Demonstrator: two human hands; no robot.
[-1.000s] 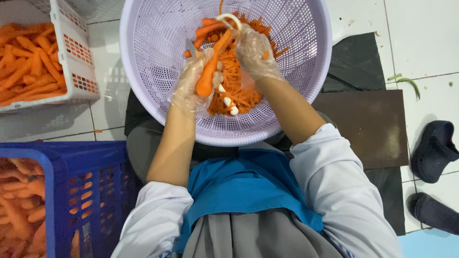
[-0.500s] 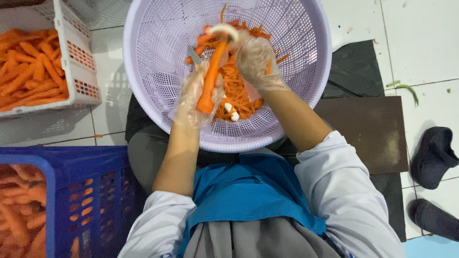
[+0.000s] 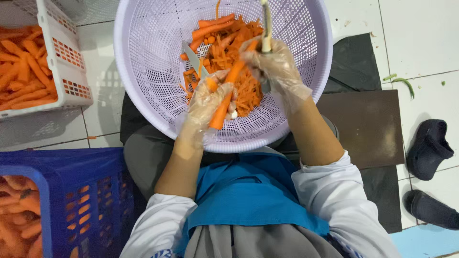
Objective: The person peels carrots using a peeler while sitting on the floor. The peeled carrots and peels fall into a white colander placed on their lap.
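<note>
Peeling a carrot [image 3: 224,102] over a lilac basket [image 3: 143,81]

Left hand [image 3: 208,107] grips the long orange carrot, slanted above peelings [image 3: 241,71]; right hand [image 3: 275,64] is closed around a peeler [image 3: 266,26].

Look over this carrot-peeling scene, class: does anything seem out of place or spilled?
Yes: green scraps lie loose on the white tiled floor to the right, outside the lavender basket. Two dark shoes also sit apart there, at different angles.

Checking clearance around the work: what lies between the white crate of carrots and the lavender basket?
In the head view, only a strip of bare white tiled floor separates the white crate from the lavender basket.
</note>
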